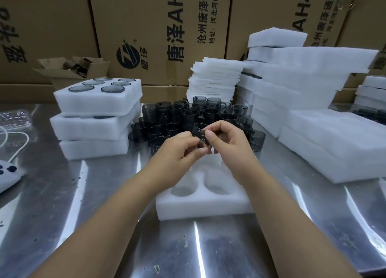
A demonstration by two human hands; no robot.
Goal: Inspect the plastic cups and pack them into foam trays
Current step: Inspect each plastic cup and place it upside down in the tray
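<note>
Single head-worn wide-angle view. Faces forward and down across the worktop (pixel 208 250), close in, steel filling the lower two-thirds. Boxes (pixel 146 27) wall off the back. Straight edges bowed near frame borders.

Bright, even overhead light is glaring in white streaks off the table (pixel 229 246), lower frame; wide-angle distortion is bending the edges; slight softness is showing throughout.

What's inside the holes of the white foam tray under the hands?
The two near round holes of the white foam tray look empty. Its farther part is covered by the left hand and right hand, holding a dark plastic cup.
</note>
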